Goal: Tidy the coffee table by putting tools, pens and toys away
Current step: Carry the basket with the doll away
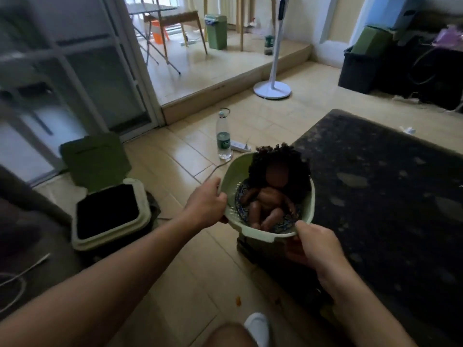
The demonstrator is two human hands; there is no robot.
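Above the tiled floor (175,284), just beside the near corner of the dark table (375,196), a pale green plastic basket (235,169) hangs between both hands. The left hand (205,201) curls its fingers over the left rim. The right hand (315,242) pinches the near rim, thumb on top. Inside sits a doll (269,201), its curly head against the far wall and its legs towards the right hand, touching neither hand. The load looks light. The basket seems stiff but smooth, so opposite rims suit it. The doll lies loose and may tumble if the basket tilts.
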